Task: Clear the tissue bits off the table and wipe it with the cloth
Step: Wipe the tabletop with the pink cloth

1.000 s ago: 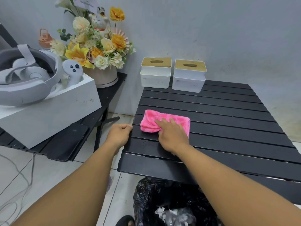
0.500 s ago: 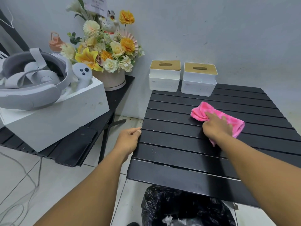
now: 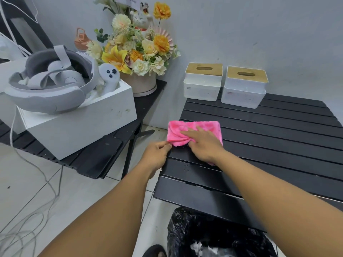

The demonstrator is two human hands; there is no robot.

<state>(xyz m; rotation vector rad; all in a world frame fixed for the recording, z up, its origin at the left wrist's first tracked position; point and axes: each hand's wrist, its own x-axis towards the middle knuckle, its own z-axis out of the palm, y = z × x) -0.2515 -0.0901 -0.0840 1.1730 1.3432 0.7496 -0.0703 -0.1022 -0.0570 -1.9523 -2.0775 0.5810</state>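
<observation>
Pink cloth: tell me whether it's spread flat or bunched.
Partly bunched. The pink cloth lies on the table, creased under the right hand; the far half looks flat.

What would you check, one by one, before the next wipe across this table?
1. Right hand flat on the pink cloth: ok.
2. Left hand at the table edge, pinching the cloth's corner: ok.
3. Slats ahead free of tissue bits: ok.
4. Tissue boxes at the far edge, out of the way: ok.
5. Bin bag below the near edge, white scraps inside: ok.
6. Cloth damp: cannot tell.

cloth partly under right hand
</observation>
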